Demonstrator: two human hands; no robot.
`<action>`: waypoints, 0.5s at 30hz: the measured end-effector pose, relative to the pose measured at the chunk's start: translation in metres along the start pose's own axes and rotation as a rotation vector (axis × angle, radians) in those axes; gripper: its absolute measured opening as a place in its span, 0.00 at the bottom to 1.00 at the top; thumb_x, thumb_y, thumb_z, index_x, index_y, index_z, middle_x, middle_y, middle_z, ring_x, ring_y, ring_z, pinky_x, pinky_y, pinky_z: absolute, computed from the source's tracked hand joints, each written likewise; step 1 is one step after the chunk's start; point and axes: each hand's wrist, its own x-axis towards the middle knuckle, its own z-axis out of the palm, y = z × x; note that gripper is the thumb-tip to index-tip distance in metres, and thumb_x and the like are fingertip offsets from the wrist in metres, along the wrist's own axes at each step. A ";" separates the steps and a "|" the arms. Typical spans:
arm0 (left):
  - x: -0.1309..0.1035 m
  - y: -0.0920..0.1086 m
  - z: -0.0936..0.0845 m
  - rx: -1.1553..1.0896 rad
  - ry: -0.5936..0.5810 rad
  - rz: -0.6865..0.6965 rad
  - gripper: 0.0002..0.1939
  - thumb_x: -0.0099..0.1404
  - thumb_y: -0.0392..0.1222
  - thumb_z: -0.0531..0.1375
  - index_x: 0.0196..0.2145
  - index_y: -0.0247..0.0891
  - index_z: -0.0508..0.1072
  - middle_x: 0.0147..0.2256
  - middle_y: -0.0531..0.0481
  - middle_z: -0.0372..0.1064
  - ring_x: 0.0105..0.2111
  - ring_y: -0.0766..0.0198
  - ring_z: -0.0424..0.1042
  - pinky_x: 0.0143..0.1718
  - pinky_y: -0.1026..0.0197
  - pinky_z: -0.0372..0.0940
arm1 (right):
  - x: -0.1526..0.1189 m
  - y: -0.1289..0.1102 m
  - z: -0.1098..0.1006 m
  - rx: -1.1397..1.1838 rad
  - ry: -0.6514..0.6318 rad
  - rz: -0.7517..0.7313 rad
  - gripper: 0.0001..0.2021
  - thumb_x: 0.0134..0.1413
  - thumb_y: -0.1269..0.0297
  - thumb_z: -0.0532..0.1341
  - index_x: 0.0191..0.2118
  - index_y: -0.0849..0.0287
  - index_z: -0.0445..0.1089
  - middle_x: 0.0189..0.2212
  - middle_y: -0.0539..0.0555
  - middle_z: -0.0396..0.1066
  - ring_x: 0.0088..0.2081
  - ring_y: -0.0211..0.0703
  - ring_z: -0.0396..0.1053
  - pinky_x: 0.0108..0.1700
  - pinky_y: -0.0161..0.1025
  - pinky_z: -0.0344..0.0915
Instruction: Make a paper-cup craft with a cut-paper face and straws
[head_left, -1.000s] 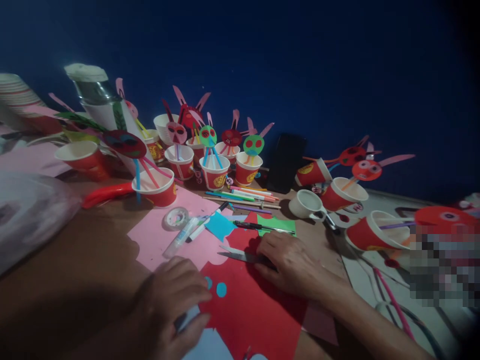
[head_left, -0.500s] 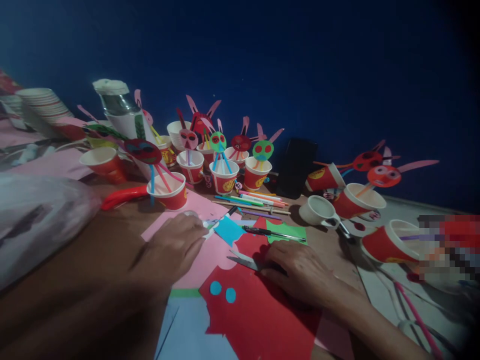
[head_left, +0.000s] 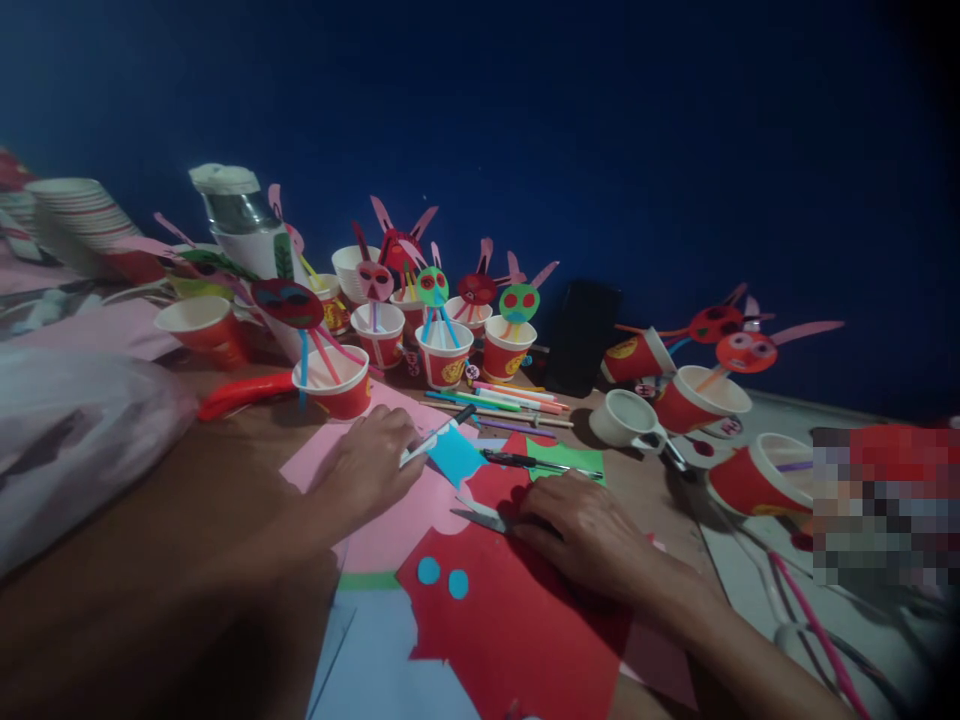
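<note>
My left hand (head_left: 373, 455) is closed on a thin white-and-dark stick-like item (head_left: 439, 434), perhaps a pen, above pink paper (head_left: 375, 530). My right hand (head_left: 581, 520) grips scissors (head_left: 480, 515), whose blades point left and stand apart over the papers. Below the blades lies a large red sheet (head_left: 525, 630) with cut edges. Two blue paper circles, a left one (head_left: 428, 570) and a right one (head_left: 458, 583), rest on the red sheet. Between my hands is a blue paper piece (head_left: 456, 455). A black pen (head_left: 525, 461) lies across red and green paper (head_left: 574, 460).
Red paper cups (head_left: 442, 358) with paper faces on straws stand in a row behind. Markers (head_left: 517, 397) lie before them. A white mug (head_left: 624, 420) and tilted cups are at the right, a plastic bag (head_left: 82, 440) at the left, a dark phone (head_left: 585, 335) by the wall.
My left hand has lifted slightly with the stick-like item, which shows more clearly now. The view has shifted a little. My right hand still grips the scissors.
</note>
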 end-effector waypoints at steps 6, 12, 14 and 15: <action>-0.001 0.001 -0.024 -0.289 0.134 -0.225 0.10 0.59 0.45 0.55 0.29 0.37 0.71 0.30 0.51 0.69 0.31 0.63 0.67 0.33 0.62 0.61 | 0.003 0.002 -0.004 -0.010 0.069 -0.022 0.09 0.59 0.63 0.55 0.31 0.59 0.69 0.28 0.52 0.70 0.31 0.41 0.64 0.36 0.39 0.54; -0.014 -0.004 -0.038 -0.672 0.136 -0.416 0.12 0.56 0.49 0.58 0.30 0.36 0.69 0.25 0.53 0.70 0.25 0.66 0.68 0.24 0.67 0.61 | 0.005 -0.001 -0.014 -0.002 0.071 -0.008 0.08 0.59 0.64 0.55 0.30 0.58 0.68 0.28 0.51 0.70 0.31 0.41 0.63 0.36 0.38 0.53; -0.021 -0.005 -0.039 -0.842 0.143 -0.458 0.12 0.56 0.48 0.59 0.32 0.36 0.67 0.27 0.52 0.71 0.24 0.66 0.69 0.23 0.67 0.62 | 0.008 -0.002 -0.017 -0.002 0.068 -0.016 0.09 0.60 0.65 0.54 0.30 0.58 0.69 0.29 0.51 0.71 0.31 0.40 0.64 0.37 0.38 0.53; -0.025 -0.004 -0.039 -0.909 0.149 -0.484 0.12 0.56 0.48 0.59 0.33 0.36 0.66 0.27 0.52 0.71 0.23 0.67 0.68 0.21 0.67 0.61 | 0.011 -0.002 -0.019 -0.011 0.069 -0.020 0.10 0.60 0.66 0.54 0.31 0.58 0.70 0.29 0.51 0.71 0.32 0.40 0.64 0.38 0.38 0.53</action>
